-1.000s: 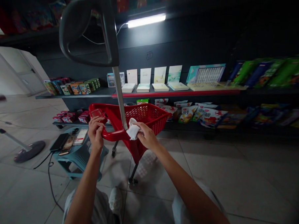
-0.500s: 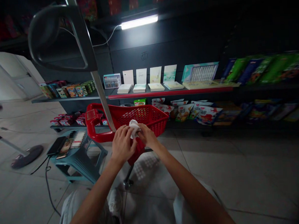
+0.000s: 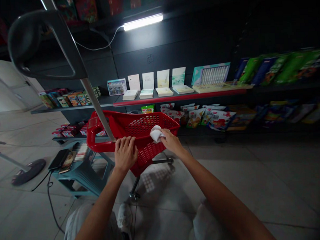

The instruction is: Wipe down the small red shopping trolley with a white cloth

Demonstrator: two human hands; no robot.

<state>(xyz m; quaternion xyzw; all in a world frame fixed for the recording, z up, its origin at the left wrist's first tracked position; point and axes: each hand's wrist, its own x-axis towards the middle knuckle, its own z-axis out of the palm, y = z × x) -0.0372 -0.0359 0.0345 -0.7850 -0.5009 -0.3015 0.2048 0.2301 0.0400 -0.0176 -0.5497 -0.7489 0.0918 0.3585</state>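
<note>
One cloth [image 3: 155,133] in right hand [image 3: 172,143], left hand [image 3: 125,155] on basket [image 3: 145,125]

Red plastic wheeled shopping basket [image 3: 100,146]; stands upright on the floor just right of the teal stool [image 3: 82,169], tub apart from it; walls perforated mesh, rim solid and rounded, thicker at the end nearest the stool; tub appears empty, though the bottom is partly hidden; a metal pole [image 3: 96,108] rises tilted from the stool-side end to a dark loop handle [image 3: 26,44] high above the stool; one wheel [image 3: 134,196] visible under the tub; left hand [image 3: 125,153] lies over the near rim.

White cloth [image 3: 156,133]; small, crumpled into a wad; pinched in the right hand [image 3: 171,142] and pressed to the basket rim on the side away from the stool.
</note>
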